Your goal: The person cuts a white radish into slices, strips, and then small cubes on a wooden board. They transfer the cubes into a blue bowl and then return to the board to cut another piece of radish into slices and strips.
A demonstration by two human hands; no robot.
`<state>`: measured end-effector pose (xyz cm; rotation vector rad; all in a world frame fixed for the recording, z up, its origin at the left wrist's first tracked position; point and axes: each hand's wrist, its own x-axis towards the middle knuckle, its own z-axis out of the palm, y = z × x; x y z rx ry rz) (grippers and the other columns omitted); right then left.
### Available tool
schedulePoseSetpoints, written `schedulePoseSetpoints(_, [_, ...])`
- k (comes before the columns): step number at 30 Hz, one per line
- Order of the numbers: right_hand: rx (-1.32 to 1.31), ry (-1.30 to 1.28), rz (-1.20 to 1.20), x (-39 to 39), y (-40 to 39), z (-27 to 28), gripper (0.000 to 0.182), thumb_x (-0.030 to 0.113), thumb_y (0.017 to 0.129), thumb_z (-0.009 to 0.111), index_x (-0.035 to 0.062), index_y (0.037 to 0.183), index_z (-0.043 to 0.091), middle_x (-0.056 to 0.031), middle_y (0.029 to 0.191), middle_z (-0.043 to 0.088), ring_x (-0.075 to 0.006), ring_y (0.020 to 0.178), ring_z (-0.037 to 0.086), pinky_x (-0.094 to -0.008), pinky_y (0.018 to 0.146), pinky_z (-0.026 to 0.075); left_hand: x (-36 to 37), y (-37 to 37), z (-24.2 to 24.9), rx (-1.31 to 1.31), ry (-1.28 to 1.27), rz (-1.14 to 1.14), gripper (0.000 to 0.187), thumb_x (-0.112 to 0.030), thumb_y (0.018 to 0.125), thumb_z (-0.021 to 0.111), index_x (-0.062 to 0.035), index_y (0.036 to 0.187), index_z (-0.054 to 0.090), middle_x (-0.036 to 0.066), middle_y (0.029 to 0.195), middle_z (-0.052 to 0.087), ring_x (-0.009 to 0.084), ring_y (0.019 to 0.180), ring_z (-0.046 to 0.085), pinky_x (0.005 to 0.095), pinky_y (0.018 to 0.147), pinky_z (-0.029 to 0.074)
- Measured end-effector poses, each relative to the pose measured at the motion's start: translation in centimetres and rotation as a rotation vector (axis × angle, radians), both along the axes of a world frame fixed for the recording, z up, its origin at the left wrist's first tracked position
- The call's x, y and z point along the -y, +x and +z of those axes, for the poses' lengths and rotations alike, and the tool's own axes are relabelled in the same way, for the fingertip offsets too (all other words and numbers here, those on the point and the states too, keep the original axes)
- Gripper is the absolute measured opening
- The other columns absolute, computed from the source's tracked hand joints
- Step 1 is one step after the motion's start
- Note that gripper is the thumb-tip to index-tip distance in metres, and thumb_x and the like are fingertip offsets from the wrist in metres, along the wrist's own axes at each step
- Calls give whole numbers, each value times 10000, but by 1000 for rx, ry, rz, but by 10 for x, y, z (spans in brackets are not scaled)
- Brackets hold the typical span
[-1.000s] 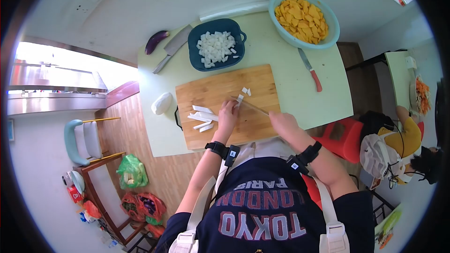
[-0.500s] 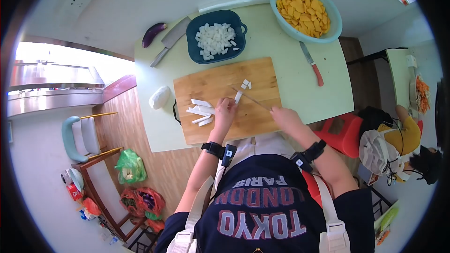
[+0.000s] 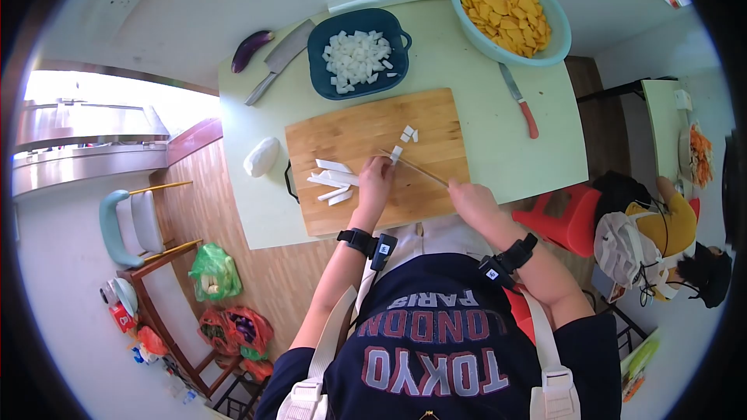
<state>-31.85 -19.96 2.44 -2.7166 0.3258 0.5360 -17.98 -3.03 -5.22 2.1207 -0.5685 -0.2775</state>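
My left hand point(image 3: 377, 177) is closed on a short white vegetable strip point(image 3: 396, 153) on the wooden cutting board point(image 3: 373, 120). My right hand point(image 3: 472, 201) grips the handle of a thin-bladed knife point(image 3: 424, 171), whose blade reaches to the strip. A few small white pieces point(image 3: 408, 134) lie just beyond the blade. Several longer white strips point(image 3: 333, 177) rest on the board left of my left hand. Behind the board, a dark blue basin point(image 3: 317, 76) holds white diced pieces point(image 3: 357, 58).
On the table point(image 3: 521, 167) are a peeled white vegetable point(image 3: 261, 157), a cleaver point(image 3: 288, 48), an eggplant point(image 3: 250, 51), a red-handled knife point(image 3: 527, 117) and a light blue bowl point(image 3: 562, 45) of yellow slices. A red stool point(image 3: 564, 219) and another person point(image 3: 665, 225) are at right.
The knife and my left hand have shifted slightly along the strip toward me, and one more cut piece lies beyond the blade. The whole view has moved a little.
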Motion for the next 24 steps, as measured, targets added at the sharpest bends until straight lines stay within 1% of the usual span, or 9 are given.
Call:
schedulePoseSetpoints(3, [2,70,-37,1,7,-5,88,87,819,469,9,848,500,-168,656,614,-326,617,629,-421,525,502,1,1,-2,-12,23,-6,103,-30,742,646,6,827,600,135,781,590,243,655,599,325,613,486])
schedulePoseSetpoints(10, [19,173,-87,3,18,-28,164,159,871,449,7,836,499,-192,682,607,-369,667,611,-467,568,482,0,3,0,-64,33,-33,82,-4,744,606,11,824,597,170,849,595,327,716,596,373,645,483])
schedulePoseSetpoints(12, [100,369,-169,10,16,-38,224,214,897,435,9,838,504,-189,685,600,-377,667,595,-480,580,469,-7,13,4,-81,41,-69,82,-10,750,600,8,830,597,168,866,598,336,739,594,378,664,483])
schedulePoseSetpoints(14, [78,330,-166,11,16,-17,239,229,905,428,12,843,507,-187,684,597,-380,665,589,-484,582,464,-25,32,17,184,40,-163,148,-46,746,617,-23,893,619,133,904,612,296,831,588,367,762,474])
schedulePoseSetpoints(15, [50,289,-169,9,14,-7,255,244,913,421,14,848,511,-185,684,594,-382,663,583,-487,584,460,-37,40,27,183,48,-159,148,-46,746,617,-23,893,619,133,904,612,296,831,588,367,762,474])
schedulePoseSetpoints(17, [29,288,-121,5,8,-1,250,244,911,426,19,849,514,-183,678,594,-379,658,585,-486,580,460,-57,54,44,141,304,-303,209,-48,714,616,-47,922,619,106,947,602,304,959,538,395,850,428])
schedulePoseSetpoints(18, [8,279,-78,4,5,0,245,244,909,431,23,850,518,-181,673,594,-376,652,588,-485,576,460,-64,57,46,144,307,-301,209,-48,714,616,-47,922,619,106,947,602,304,959,538,395,850,428])
schedulePoseSetpoints(20, [-7,268,-38,1,1,-4,242,247,907,434,28,851,520,-177,668,595,-372,647,590,-483,576,462,-75,57,48,237,450,-508,256,-58,690,616,-65,946,617,85,971,589,284,1020,507,398,878,406])
schedulePoseSetpoints(24, [17,215,-42,2,-9,-17,240,255,904,439,37,854,524,-164,660,601,-363,632,597,-476,574,470,-82,55,47,284,486,-531,271,-93,657,649,-75,925,609,73,975,583,255,1023,491,388,850,408])
